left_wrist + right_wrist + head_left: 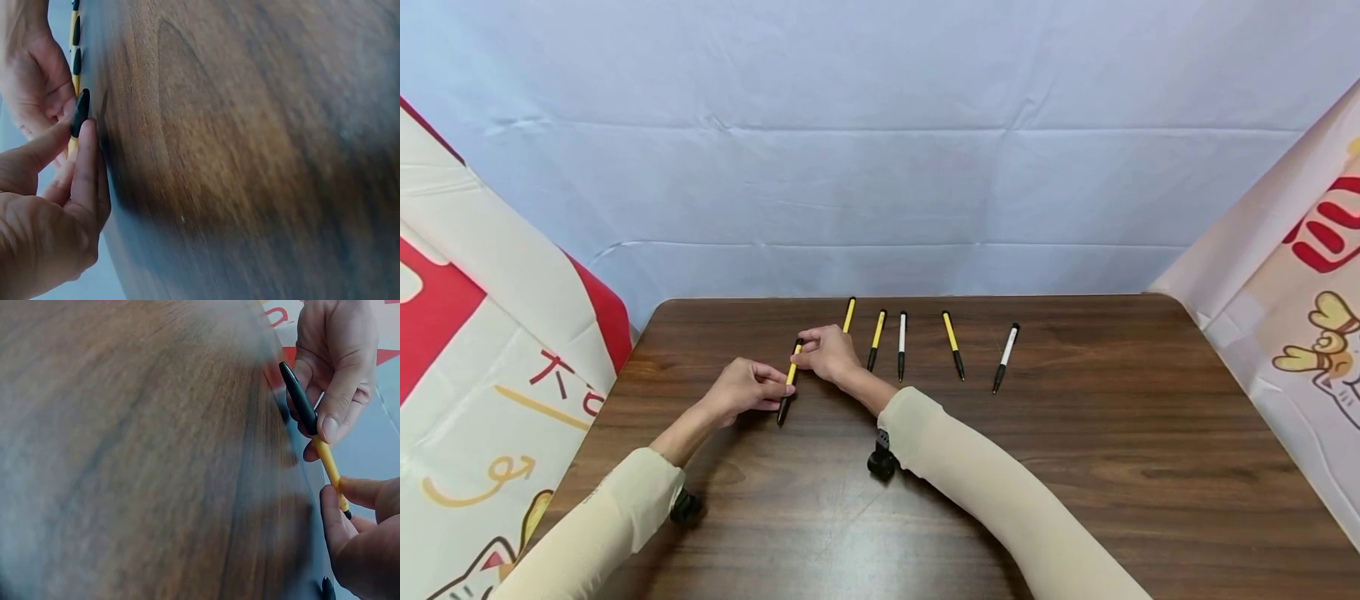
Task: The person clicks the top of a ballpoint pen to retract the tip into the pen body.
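Between both hands is a yellow pen (792, 372) with a black grip and a black end. My left hand (745, 390) pinches it between thumb and fingers, around where the yellow barrel meets the black grip. Near the other end, the thumb and fingers of my right hand (827, 352) pinch the barrel. In the right wrist view the yellow pen (328, 462) runs slanted from one hand to the other, its black tip past the left fingers. The left wrist view shows its black grip (80, 112) above the left fingertips.
Right of the hands, a row of pens lies on the brown wooden table (1075, 450): a yellow pen (849, 315) partly behind the right hand, another yellow pen (877, 332), a white pen (902, 333), a third yellow pen (951, 333) and a tilted white pen (1007, 350). Pale cloth (880, 183) hangs behind.
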{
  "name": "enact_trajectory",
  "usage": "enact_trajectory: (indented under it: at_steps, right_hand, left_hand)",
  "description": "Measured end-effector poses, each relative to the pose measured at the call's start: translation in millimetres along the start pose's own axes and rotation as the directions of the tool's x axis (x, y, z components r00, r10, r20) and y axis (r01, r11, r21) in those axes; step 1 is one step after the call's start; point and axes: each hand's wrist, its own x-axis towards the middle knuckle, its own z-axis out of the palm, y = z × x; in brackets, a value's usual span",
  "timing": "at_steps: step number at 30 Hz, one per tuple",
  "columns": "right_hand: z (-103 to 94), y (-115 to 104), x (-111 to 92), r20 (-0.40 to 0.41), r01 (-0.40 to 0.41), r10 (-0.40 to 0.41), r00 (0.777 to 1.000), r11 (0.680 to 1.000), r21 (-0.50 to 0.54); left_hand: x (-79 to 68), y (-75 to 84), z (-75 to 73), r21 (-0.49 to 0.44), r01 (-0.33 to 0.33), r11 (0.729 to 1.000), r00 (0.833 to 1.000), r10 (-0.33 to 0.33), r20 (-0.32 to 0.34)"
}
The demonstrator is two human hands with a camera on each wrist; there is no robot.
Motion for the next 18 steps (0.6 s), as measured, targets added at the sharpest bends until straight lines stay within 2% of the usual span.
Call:
enact_trajectory:
  at_steps: [5,18]
  right_hand:
    - [2.4,-0.5,0.9,-0.013,0.031,-0.033,0.999,0.994,-0.107]
    - [5.6,1.0,4.0,-0.035,0.071,-0.081,0.996,0.974,-0.216]
  left_hand:
    - [0.3,-2.4,-0.7,0.012,0.001,1.000,1.000,-0.001,-0.009]
    - [-2.1,0.6,-0.2,0.051,0.001,0.999,1.000,0.000,-0.028]
